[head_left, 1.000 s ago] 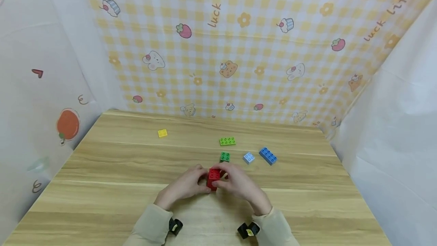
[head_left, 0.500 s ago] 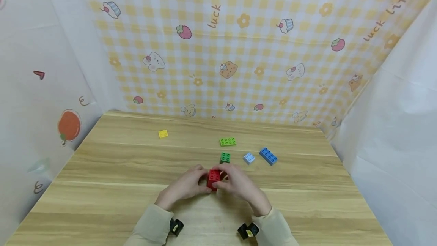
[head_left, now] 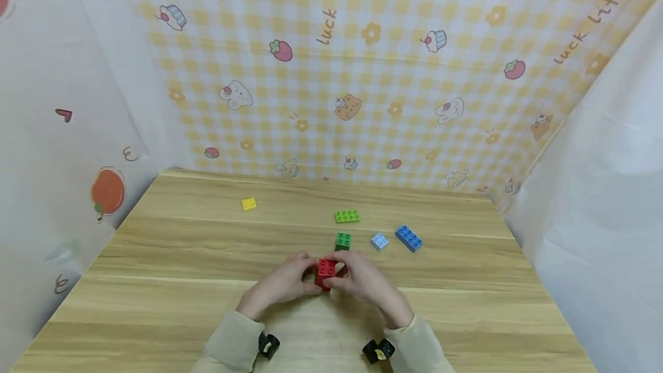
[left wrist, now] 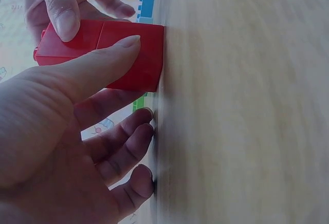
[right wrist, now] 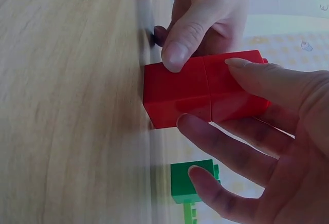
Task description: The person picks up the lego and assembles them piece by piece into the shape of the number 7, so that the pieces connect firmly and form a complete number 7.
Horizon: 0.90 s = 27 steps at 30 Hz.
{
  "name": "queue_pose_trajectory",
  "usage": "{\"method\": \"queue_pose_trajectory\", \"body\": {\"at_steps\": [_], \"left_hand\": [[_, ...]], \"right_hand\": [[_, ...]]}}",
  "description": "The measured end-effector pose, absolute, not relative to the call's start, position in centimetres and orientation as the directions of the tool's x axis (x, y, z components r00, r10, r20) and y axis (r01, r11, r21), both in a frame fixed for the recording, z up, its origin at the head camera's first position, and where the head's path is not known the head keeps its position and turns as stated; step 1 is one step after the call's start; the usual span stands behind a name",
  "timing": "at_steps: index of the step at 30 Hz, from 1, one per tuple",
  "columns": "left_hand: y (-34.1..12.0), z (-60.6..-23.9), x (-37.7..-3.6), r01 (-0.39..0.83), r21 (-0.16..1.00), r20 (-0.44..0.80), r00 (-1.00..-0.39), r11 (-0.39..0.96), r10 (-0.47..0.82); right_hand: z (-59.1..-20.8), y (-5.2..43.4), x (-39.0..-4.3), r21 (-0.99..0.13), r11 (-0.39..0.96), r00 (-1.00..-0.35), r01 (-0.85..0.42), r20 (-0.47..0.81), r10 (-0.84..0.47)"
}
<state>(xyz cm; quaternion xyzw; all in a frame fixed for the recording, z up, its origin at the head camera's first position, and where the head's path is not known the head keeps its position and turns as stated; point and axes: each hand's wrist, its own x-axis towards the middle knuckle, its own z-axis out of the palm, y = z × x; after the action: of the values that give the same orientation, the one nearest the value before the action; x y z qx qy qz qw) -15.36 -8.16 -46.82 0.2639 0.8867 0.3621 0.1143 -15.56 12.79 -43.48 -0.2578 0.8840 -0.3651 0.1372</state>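
Red stack [head_left: 326,272] of two bricks, standing on the wooden table [head_left: 171,281] near its front middle, gripped from both sides. Left hand [head_left: 282,282] on the stack's left, thumb [left wrist: 97,64] pressed flat along one red face, other fingers curled with tips down on the table. Right hand [head_left: 365,281] on the stack's right, thumb [right wrist: 257,77] laid over the upper brick, fingers [right wrist: 226,147] wrapped against its far side. Seam between the two bricks plain in both wrist views, lower brick flat on the wood.

Just beyond the stack, a dark green brick [head_left: 342,240]; farther back, a light green plate [head_left: 347,216]. To the right of the dark green one, a pale blue brick [head_left: 379,241] and, beside it, a longer blue brick [head_left: 408,238], set at a slant. Well apart at far left, a small yellow brick [head_left: 249,204].

Behind the table, a yellow-checked backdrop [head_left: 362,73] with strawberries, cupcakes, rabbits and bears, and the words "luck life" printed slantwise, once at top centre and once at top right. No writing legible on the bricks. Beige sleeves [head_left: 228,347] at both wrists.
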Motion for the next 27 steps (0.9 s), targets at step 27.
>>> {"method": "queue_pose_trajectory", "body": {"at_steps": [27], "left_hand": [[-8.1, -47.1, -15.7, 0.34, 0.705, -0.06, -0.845, 0.622, 0.531]], "right_hand": [[-41.8, 14.8, -15.9, -0.755, 0.566, -0.875, -0.33, 0.02, -0.484]]}}
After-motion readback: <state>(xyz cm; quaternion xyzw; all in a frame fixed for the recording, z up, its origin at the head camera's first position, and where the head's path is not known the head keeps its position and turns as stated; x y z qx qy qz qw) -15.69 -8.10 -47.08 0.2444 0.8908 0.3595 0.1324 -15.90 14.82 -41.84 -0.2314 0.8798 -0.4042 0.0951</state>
